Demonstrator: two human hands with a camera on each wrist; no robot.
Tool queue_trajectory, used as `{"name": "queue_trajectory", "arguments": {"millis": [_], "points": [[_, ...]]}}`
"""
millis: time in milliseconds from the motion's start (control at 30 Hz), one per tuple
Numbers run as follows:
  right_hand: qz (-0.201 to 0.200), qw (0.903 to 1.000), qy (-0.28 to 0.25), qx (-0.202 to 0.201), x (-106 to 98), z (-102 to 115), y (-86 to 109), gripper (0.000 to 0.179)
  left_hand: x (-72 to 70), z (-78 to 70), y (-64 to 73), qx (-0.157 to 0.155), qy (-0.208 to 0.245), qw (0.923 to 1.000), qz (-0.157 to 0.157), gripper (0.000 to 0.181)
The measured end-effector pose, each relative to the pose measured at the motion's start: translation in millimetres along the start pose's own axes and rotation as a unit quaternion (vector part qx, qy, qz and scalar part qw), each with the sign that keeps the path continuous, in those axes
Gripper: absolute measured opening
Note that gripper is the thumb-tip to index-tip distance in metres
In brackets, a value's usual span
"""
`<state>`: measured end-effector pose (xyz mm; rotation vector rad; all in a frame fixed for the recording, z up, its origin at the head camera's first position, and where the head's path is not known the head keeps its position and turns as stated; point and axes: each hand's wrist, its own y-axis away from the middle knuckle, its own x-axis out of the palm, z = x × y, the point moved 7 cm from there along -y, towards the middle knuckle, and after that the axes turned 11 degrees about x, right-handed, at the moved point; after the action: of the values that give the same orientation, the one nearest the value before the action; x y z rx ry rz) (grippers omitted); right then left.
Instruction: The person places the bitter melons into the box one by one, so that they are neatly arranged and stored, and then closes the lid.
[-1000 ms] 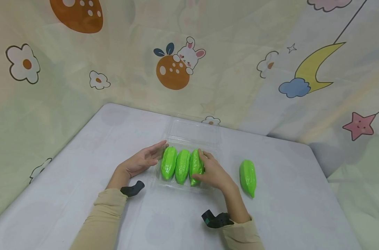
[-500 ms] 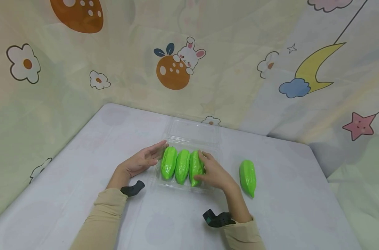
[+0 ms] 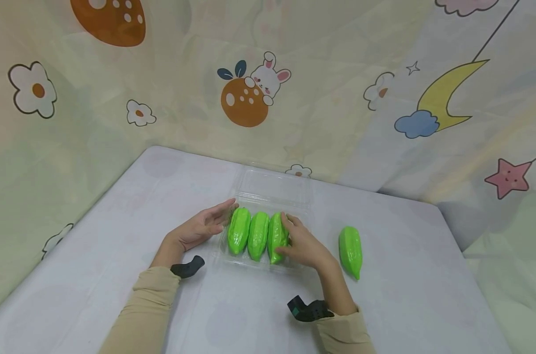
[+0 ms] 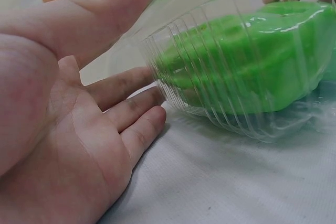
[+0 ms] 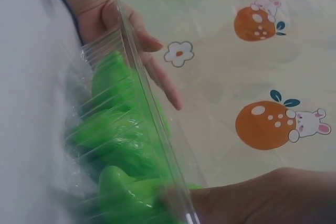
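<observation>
Three shiny green ridged vegetables with pointed ends lie side by side in a clear plastic box (image 3: 256, 266): a left one (image 3: 239, 231), a middle one (image 3: 258, 237) and a right one (image 3: 276, 238). My right hand (image 3: 304, 246) holds the right one, thumb at its near end and fingers at its far end. In the right wrist view the thumb (image 5: 236, 203) reaches over the box rim onto it. My left hand (image 3: 202, 227) rests beside the box, its straight fingertips (image 4: 149, 119) against the ribbed side wall. That palm faces the box.
A fourth-like green vegetable (image 3: 350, 251) lies loose on the white table (image 3: 409, 295), right of the right hand. The box's clear lid (image 3: 274, 186) is folded back towards the patterned curtain (image 3: 329, 123). A black wrist camera (image 3: 309, 309) sits on each forearm.
The right hand has shifted very slightly to the right, still at the right vegetable. My left hand, the box and the loose vegetable stay where they were.
</observation>
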<state>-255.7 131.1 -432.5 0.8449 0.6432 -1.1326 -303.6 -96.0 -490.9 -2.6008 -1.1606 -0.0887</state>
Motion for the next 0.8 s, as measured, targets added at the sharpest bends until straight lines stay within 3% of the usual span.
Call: {"name": "queue_trajectory", "arguments": {"millis": [367,800], "points": [[0.012,0.9999,-0.001,0.005,0.0,2.4,1.1,0.087,-1.5,1.6,-0.3,0.002,0.003,1.0000,0.004,0.078],[-0.010,0.9998,0.015,0.012,-2.5,1.3,0.4,0.092,-0.8,0.6,-0.7,0.003,0.004,1.0000,0.005,0.077]]}}
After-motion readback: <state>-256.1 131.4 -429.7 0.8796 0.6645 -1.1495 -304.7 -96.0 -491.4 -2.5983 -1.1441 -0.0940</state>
